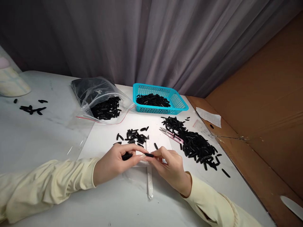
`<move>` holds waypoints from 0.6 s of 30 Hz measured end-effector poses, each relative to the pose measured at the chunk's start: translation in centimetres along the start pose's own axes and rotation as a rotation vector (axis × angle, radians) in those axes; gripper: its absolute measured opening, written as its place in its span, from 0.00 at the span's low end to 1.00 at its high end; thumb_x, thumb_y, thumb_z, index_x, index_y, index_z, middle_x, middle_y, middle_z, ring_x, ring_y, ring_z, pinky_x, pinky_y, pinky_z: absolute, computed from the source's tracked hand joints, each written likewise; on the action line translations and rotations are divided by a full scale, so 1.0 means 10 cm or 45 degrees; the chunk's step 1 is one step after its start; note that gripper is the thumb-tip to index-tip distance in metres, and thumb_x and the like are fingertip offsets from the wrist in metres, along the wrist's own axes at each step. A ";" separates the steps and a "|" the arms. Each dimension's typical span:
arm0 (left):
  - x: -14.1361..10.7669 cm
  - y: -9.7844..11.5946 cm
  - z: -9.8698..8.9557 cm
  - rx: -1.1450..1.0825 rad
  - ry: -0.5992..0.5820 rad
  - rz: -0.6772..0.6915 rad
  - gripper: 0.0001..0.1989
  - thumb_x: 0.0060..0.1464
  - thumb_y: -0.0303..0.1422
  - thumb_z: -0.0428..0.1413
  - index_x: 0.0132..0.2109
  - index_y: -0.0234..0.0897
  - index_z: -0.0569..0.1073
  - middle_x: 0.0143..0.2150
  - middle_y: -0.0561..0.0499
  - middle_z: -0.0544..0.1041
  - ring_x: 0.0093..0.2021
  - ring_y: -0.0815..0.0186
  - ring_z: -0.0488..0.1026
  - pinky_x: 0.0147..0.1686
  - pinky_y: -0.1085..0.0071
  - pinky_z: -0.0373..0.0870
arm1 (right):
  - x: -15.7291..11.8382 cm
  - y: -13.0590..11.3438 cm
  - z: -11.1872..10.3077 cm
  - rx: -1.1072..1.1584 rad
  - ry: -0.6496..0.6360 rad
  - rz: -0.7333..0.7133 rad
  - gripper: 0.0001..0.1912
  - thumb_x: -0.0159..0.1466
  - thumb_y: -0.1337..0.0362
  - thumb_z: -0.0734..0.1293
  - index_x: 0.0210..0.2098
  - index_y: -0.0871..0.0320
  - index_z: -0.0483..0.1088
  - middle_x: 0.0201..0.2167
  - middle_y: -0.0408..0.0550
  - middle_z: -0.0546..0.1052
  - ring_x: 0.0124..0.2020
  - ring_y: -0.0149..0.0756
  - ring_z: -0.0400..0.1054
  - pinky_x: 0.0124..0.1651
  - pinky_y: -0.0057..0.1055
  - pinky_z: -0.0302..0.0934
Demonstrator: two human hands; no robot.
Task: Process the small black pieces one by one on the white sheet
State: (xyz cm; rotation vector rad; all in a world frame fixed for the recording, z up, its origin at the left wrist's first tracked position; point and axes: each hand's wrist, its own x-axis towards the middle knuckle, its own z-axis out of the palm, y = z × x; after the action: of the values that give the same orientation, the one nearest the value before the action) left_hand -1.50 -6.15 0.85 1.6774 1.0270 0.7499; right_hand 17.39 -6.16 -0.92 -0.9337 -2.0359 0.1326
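The pieces (pixel 200 145) look matt, the basket (pixel 155 110) plastic

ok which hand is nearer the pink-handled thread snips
Right. The right hand is on the near side of the pink-handled thread snips, not touching them; the left hand is farther off, to the left of the right hand.
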 end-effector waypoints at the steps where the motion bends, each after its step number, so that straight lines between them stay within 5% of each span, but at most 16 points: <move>1: 0.00 -0.01 0.00 0.007 0.019 0.003 0.12 0.55 0.34 0.52 0.42 0.37 0.76 0.26 0.54 0.70 0.24 0.72 0.59 0.24 0.77 0.57 | 0.00 0.00 0.00 0.018 -0.015 0.015 0.15 0.64 0.56 0.62 0.24 0.56 0.59 0.13 0.38 0.67 0.13 0.25 0.55 0.16 0.22 0.52; 6: 0.01 -0.04 0.00 0.018 0.080 0.034 0.11 0.55 0.32 0.51 0.42 0.37 0.76 0.21 0.58 0.63 0.22 0.73 0.57 0.24 0.77 0.56 | 0.01 -0.03 -0.04 0.156 -0.118 0.128 0.13 0.63 0.56 0.64 0.26 0.57 0.64 0.14 0.39 0.68 0.14 0.25 0.58 0.18 0.22 0.55; 11: 0.04 -0.02 -0.01 -0.097 0.068 0.010 0.11 0.55 0.34 0.52 0.43 0.36 0.74 0.19 0.59 0.59 0.21 0.74 0.55 0.22 0.77 0.55 | 0.06 -0.07 -0.11 0.487 -0.268 0.432 0.07 0.65 0.63 0.61 0.31 0.58 0.67 0.19 0.42 0.73 0.18 0.28 0.67 0.21 0.23 0.60; 18: 0.20 -0.05 -0.08 -0.830 -0.079 -0.444 0.14 0.57 0.39 0.49 0.42 0.32 0.72 0.18 0.61 0.54 0.14 0.78 0.41 0.11 0.82 0.39 | 0.85 0.37 -0.30 0.458 0.042 0.480 0.06 0.60 0.63 0.66 0.31 0.60 0.67 0.27 0.49 0.77 0.22 0.32 0.71 0.17 0.24 0.61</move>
State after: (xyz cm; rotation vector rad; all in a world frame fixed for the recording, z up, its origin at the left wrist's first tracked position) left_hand -1.44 -3.98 0.68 0.9284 0.8739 0.6954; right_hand 18.86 1.35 5.13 -1.0648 -1.7087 0.6595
